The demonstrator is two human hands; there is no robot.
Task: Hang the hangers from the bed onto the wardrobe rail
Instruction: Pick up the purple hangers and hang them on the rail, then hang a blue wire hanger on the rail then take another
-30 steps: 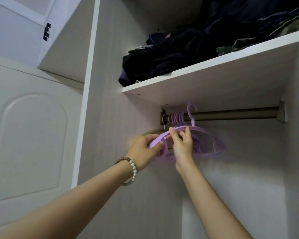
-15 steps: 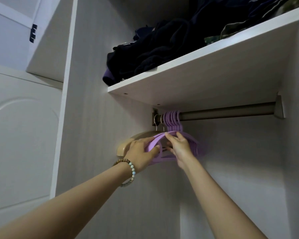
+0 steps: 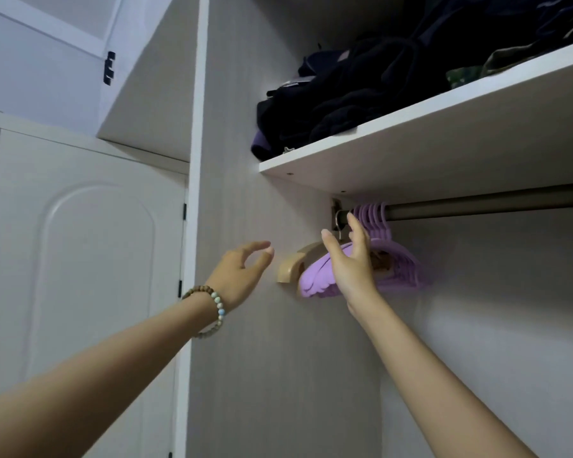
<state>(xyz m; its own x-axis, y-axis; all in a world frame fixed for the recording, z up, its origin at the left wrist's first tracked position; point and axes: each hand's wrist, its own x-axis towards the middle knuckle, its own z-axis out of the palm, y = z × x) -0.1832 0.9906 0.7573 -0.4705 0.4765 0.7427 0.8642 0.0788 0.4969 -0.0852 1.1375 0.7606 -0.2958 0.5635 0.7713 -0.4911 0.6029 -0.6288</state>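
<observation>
Several purple plastic hangers (image 3: pixel 401 269) hang bunched at the left end of the metal wardrobe rail (image 3: pixel 477 204), their hooks over the bar. A wooden hanger (image 3: pixel 290 264) with a metal hook hangs left of them against the side wall. My right hand (image 3: pixel 351 262) is in front of the purple hangers with straight, spread fingers, holding nothing; whether it touches them I cannot tell. My left hand (image 3: pixel 242 271), with a bead bracelet at the wrist, hovers left of the wooden hanger, fingers loosely curled and empty.
A white shelf (image 3: pixel 444 127) just above the rail carries a pile of dark folded clothes (image 3: pixel 361 94). The wardrobe's side panel (image 3: pixel 245 325) stands close on the left, with a white door (image 3: pixel 80 259) beyond it. The rail runs bare to the right.
Both hands have let go of the purple hangers. The last hanger's hook now sits on the rail with the others. My left hand has drawn back to the left.
</observation>
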